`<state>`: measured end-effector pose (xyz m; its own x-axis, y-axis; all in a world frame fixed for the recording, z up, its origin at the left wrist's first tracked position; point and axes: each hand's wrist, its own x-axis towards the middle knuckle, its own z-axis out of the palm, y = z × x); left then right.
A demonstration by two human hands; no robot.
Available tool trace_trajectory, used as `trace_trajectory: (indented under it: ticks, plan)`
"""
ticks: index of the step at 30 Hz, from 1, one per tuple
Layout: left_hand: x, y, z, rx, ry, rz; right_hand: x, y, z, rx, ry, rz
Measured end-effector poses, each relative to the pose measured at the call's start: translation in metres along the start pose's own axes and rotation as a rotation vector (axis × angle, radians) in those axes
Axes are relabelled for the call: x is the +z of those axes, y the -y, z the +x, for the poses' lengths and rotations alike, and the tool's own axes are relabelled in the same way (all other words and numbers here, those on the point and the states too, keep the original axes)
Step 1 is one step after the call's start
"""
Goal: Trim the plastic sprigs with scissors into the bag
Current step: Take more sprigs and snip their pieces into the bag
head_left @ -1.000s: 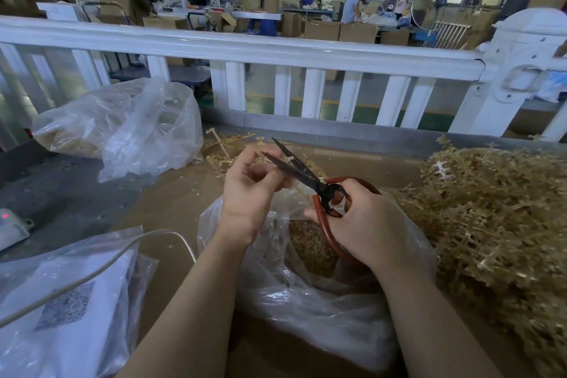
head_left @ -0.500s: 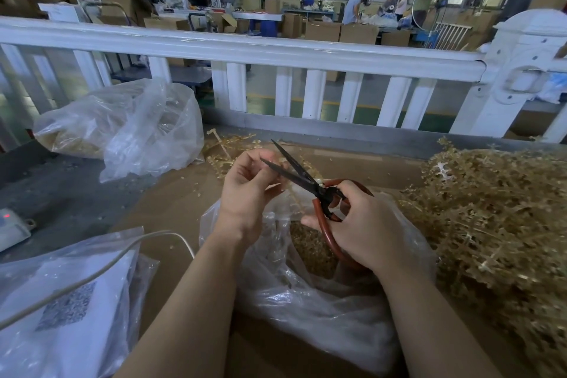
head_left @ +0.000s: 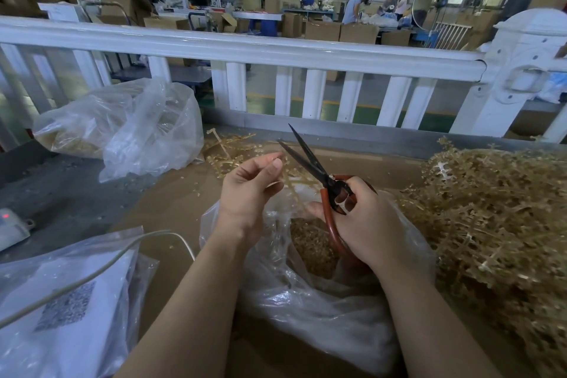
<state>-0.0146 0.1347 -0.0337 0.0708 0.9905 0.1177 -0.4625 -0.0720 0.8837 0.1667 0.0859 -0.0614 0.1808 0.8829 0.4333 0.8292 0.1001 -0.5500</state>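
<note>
Over the bag (head_left: 322, 325), right hand (head_left: 365, 224) holds scissors (head_left: 310, 163) (blades apart)

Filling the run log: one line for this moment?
left hand: pinches sprig | right hand: holds scissors, blades open | bag: below

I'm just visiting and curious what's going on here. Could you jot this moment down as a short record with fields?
Activity: trimming plastic sprigs over an open bag
Left hand: pinches a thin sprig between thumb and fingers
Right hand: grips red-handled scissors, blades parted, pointing up and away
Bag: clear plastic, under both hands, cut bits inside
Untrimmed pile: on the person's right
Second bag: far left, by the white fence
</note>
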Motion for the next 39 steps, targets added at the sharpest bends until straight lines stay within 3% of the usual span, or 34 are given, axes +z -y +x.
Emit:
trace_trajectory:
  ticks: [7, 13, 17, 21, 23, 29, 35, 39]
  plan:
    - [0.001, 0.007, 0.003, 0.009, -0.069, 0.052, -0.001, -0.001, 0.0, 0.026, -0.136, 0.115]
    - [0.003, 0.011, 0.002, 0.048, -0.07, 0.117, -0.003, 0.005, -0.004, -0.055, -0.185, 0.143]
    - [0.003, 0.011, 0.002, 0.055, -0.094, 0.12, -0.005, 0.006, -0.004, -0.076, -0.349, 0.238]
    - [0.002, 0.012, 0.002, 0.086, -0.101, 0.157, -0.007, 0.006, -0.005, -0.101, -0.376, 0.213]
    - [0.002, 0.012, 0.001, 0.1, -0.107, 0.179, -0.006, 0.01, -0.006, -0.129, -0.346, 0.135]
    - [0.009, 0.011, -0.002, 0.144, -0.05, 0.212, 0.0, 0.011, -0.004, -0.07, -0.05, -0.123]
    - [0.016, 0.009, -0.006, 0.022, 0.014, -0.09, 0.001, 0.01, -0.002, -0.073, -0.065, -0.203]
    - [0.018, 0.008, -0.008, -0.022, 0.002, -0.145, -0.002, 0.014, -0.003, -0.083, -0.05, -0.19]
